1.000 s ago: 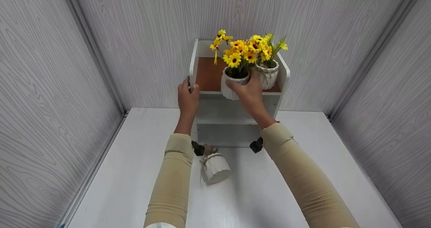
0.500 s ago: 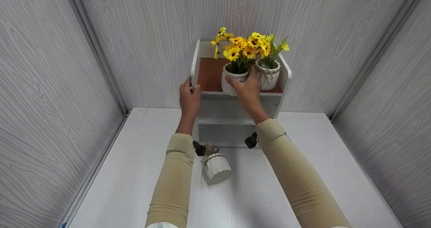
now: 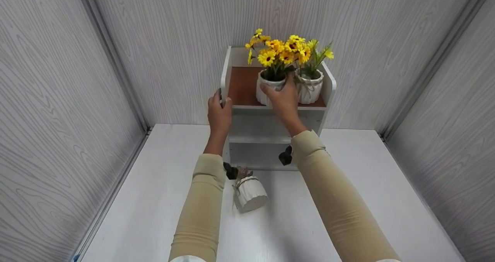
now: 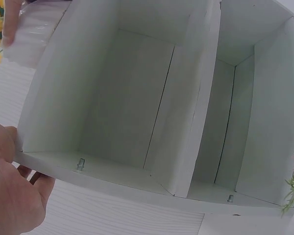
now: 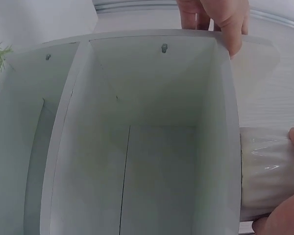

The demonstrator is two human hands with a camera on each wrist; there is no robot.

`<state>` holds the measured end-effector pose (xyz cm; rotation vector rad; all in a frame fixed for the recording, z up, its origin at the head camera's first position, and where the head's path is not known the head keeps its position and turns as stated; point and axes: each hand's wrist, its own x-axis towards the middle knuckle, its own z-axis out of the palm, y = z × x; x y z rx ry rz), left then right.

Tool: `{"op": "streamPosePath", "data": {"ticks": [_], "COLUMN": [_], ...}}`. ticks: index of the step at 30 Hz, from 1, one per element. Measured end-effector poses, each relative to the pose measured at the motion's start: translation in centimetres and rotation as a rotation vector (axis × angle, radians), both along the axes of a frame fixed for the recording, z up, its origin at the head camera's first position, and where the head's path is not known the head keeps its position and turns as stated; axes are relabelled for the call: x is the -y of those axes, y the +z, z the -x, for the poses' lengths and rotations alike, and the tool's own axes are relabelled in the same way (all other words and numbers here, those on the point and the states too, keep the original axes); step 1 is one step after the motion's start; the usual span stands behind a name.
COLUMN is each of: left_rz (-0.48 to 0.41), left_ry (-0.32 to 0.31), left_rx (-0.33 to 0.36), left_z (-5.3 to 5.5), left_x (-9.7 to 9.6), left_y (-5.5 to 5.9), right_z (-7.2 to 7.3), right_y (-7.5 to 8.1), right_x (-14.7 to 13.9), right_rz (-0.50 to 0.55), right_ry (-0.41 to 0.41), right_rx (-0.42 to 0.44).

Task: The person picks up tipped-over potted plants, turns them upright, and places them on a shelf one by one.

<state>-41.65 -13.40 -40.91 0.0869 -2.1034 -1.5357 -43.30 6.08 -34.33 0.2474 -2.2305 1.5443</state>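
A small white shelf unit (image 3: 260, 140) with a brown top board (image 3: 241, 84) stands against the back wall. My left hand (image 3: 220, 114) grips its left side panel, the thumb on the front edge in the left wrist view. My right hand (image 3: 286, 102) holds a ribbed white flowerpot (image 3: 263, 95) with yellow daisy-like flowers (image 3: 275, 55), fingers on its right side and thumb at its front. That pot is upright at the top board's front edge. Right beside it stands a second white pot (image 3: 310, 91), tied with twine and bearing yellow flowers.
A third white pot (image 3: 252, 194) with pinkish flowers lies on its side on the white table (image 3: 174, 200), before the shelf unit. Two open compartments (image 4: 127, 98) sit under the top board. Grey wood-grain panels (image 3: 433, 111) enclose the table at both sides and the back.
My right hand has moved the yellow-flowered pot back and slightly down onto the top board. My left hand keeps its grip on the side panel.
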Motion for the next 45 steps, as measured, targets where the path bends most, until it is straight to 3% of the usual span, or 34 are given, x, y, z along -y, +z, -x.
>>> {"op": "streamPosePath", "data": {"ticks": [14,26,45], "left_rz": [0.021,-0.001,0.006], "left_ry": [0.003,0.009,-0.007], "left_rx": [0.026,0.014,-0.011], "left_z": [-0.1,-0.2,-0.2], "left_x": [-0.5,-0.1,0.4], "left_y": [0.3,0.1,-0.3], "right_z": [0.9,1.5,1.3], "right_y": [0.5,0.2,-0.9], "right_x": [-1.2,-1.0,-0.3], "right_rz": [-0.017,0.029,0.029], "right_ry": [0.037,0.046,-0.006], "right_rx": [0.086,0.029,0.079]}}
